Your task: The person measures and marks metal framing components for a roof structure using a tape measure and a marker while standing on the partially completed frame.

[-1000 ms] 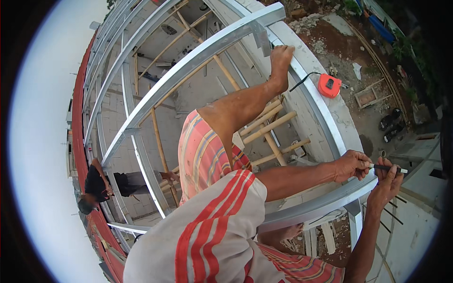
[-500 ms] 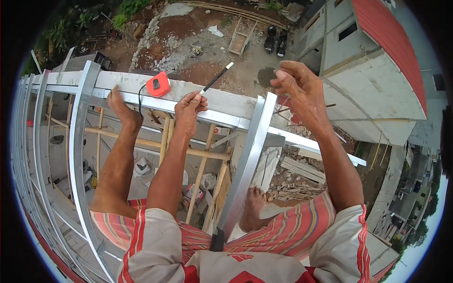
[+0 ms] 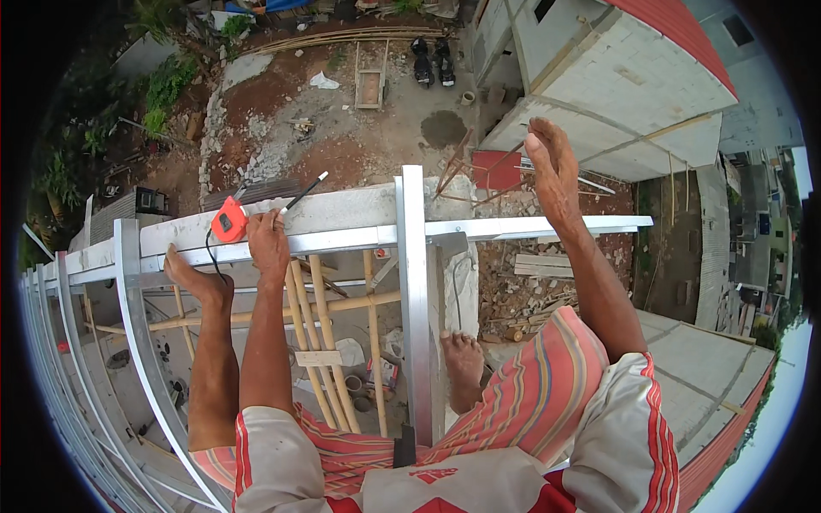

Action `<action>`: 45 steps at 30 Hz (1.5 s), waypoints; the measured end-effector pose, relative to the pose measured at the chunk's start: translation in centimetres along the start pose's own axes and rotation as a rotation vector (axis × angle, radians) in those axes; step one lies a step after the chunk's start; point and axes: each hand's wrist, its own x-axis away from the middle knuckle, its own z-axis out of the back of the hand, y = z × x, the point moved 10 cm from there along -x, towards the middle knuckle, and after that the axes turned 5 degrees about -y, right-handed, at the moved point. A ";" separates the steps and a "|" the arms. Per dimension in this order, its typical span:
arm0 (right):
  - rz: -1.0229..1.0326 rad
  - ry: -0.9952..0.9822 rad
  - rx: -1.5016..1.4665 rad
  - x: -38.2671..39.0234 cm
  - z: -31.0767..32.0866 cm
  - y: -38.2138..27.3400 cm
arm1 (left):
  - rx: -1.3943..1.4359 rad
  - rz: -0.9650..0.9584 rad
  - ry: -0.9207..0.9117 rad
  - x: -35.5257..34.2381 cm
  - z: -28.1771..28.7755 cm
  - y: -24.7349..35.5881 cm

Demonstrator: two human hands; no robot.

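My left hand (image 3: 269,248) is closed on a slim black marker (image 3: 304,193) with a white tip, which points up and to the right. Just left of its fingers, a red tape measure (image 3: 229,221) rests on the concrete wall top (image 3: 342,207), a dark strap hanging from it; whether the fingers touch it I cannot tell. My right hand (image 3: 554,175) is raised in the air above the right part of a silver metal channel (image 3: 534,227), fingers stretched out, holding nothing. Between my arms a silver metal beam (image 3: 414,299) crosses over that channel and runs toward my body.
My bare left foot (image 3: 201,280) presses by the wall; my right foot (image 3: 463,368) is on a ledge. More curved-looking metal beams (image 3: 130,291) stand at left. Bamboo poles (image 3: 372,342) lie below, over a deep drop. Rusty rebar (image 3: 453,167) sticks up beyond the wall.
My left hand has moved left, close beside the tape measure, still with the marker. The tape measure sits more tilted. My right hand stays raised, fingers straighter. The whole view has shifted.
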 end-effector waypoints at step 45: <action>0.006 -0.123 -0.145 -0.7 -3.5 3.1 | -0.322 -0.470 -0.509 -0.4 -0.5 3.9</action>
